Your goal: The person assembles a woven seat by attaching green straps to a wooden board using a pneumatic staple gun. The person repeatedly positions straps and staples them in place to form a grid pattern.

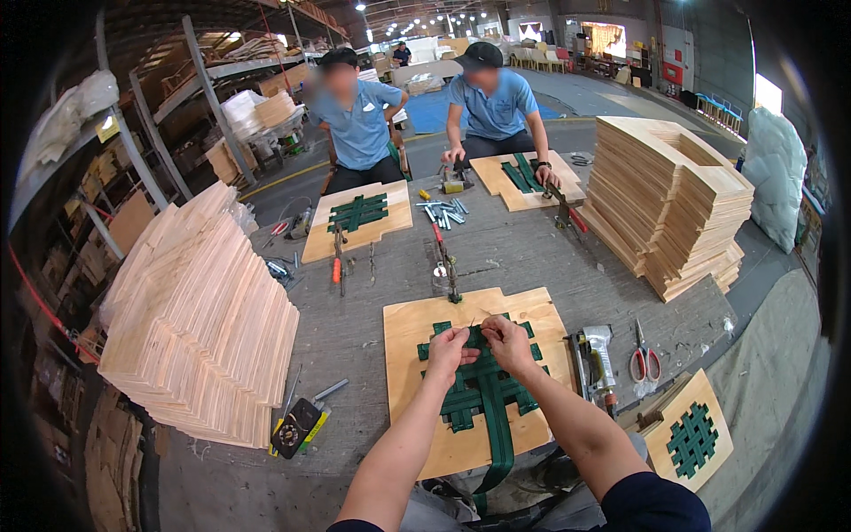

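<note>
In front of me a plywood panel [412,332] lies on the table with green webbing straps [461,401] woven crosswise over its middle. One long strap [499,434] runs toward me and hangs over the panel's near edge. Over the far part of the weave, my left hand [450,355] and my right hand [509,344] are close together, fingers pinched. Something thin shows at the fingertips, too small to name; the strap lies just beneath. A toggle clamp [452,288] stands at the panel's far edge.
Tall plywood stacks stand left [204,328] and right [665,204]. Right of my panel lie a staple gun [598,355] and red-handled scissors [645,362]. A tape measure [300,427] sits at left. Two co-workers in blue shirts [359,124] sit opposite with similar panels [319,232].
</note>
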Motion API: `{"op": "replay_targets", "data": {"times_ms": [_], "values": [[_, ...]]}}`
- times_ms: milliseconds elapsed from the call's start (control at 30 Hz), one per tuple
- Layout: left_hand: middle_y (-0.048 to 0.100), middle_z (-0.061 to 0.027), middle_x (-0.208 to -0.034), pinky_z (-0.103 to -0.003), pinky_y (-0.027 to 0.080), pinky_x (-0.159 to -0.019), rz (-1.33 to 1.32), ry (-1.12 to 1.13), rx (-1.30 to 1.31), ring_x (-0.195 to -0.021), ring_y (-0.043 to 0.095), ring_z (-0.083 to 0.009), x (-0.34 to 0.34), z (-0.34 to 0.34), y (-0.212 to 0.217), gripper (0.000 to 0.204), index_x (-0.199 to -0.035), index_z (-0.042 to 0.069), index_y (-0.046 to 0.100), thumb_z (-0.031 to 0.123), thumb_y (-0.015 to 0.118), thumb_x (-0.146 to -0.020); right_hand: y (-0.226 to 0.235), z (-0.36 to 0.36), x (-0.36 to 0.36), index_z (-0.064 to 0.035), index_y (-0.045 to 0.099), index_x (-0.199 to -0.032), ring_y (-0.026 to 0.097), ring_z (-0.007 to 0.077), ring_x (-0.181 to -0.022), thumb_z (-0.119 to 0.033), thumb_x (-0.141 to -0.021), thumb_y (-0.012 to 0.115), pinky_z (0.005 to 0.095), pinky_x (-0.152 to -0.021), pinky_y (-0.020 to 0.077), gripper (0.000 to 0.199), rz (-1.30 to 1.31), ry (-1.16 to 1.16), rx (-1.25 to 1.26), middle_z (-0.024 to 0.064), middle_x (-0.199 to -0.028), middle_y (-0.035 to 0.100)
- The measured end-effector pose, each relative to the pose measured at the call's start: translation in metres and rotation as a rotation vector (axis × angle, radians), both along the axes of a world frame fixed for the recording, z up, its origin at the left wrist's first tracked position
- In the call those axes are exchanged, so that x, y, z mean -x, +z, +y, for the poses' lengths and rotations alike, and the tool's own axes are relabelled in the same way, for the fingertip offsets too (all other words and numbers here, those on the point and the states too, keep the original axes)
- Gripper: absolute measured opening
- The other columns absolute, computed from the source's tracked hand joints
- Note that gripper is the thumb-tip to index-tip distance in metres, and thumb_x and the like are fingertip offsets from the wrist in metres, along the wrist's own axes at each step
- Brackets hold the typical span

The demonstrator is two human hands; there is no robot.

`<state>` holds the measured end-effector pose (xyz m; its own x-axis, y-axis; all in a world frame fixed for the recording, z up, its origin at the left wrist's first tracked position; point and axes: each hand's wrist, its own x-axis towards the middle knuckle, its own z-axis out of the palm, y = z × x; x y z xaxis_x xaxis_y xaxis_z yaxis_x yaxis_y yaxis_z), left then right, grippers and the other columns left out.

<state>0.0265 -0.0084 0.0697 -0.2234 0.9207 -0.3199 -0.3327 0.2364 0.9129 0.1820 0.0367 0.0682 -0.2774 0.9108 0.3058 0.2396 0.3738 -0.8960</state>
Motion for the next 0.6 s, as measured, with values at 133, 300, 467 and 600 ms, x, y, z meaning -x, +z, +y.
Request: {"op": "replay_targets", "data": {"times_ms": [133, 300, 467, 600], "values": [[0.07, -0.0069, -0.097, -0.034, 0.061, -0.067, 0.01, -0.015, 0.002, -0.077, 0.074, -0.0227, 0.005, -0.006, 0.002, 0.021, -0.113, 0.004, 0.063, 0.021, 0.063, -0.102, 0.009, -0.007, -0.002, -0.0026, 0.072, -0.106, 0.073, 0.0246, -0.085, 0.0, -0.091, 0.068, 0.0352, -0.073, 0.0564, 0.016, -0.071, 0.022, -0.132, 0.012, -0.098, 0.074], [0.07, -0.0072, -0.098, -0.032, 0.059, -0.067, 0.2, -0.006, -0.099, -0.077, 0.073, -0.0201, -0.006, -0.014, 0.001, 0.02, -0.115, 0.003, 0.064, 0.013, 0.066, -0.098, 0.009, -0.007, -0.013, -0.0053, 0.073, -0.103, 0.069, 0.0339, -0.086, -0.004, -0.087, 0.071, 0.0408, -0.075, 0.055, 0.015, -0.191, 0.031, -0.278, 0.0148, -0.093, 0.069], [0.071, -0.0105, -0.1, -0.034, 0.056, -0.068, 0.83, 0.043, -0.351, -0.079, 0.071, -0.0218, -0.011, -0.016, -0.012, 0.02, -0.111, 0.006, 0.068, 0.011, 0.072, -0.092, 0.006, -0.005, -0.017, -0.0062, 0.072, -0.099, 0.068, 0.0352, -0.088, -0.009, -0.089, 0.07, 0.0426, -0.075, 0.0555, 0.01, -0.193, 0.028, -0.319, 0.014, -0.097, 0.067], [0.072, -0.0104, -0.102, -0.031, 0.056, -0.067, 1.032, 0.071, -0.39, -0.072, 0.07, -0.0198, 0.002, -0.004, -0.017, 0.021, -0.111, 0.001, 0.068, 0.009, 0.072, -0.092, 0.007, 0.005, -0.004, -0.0068, 0.073, -0.097, 0.068, 0.0362, -0.088, -0.009, -0.09, 0.069, 0.0441, -0.076, 0.0551, 0.009, -0.181, 0.057, -0.369, 0.0139, -0.099, 0.067]]}}
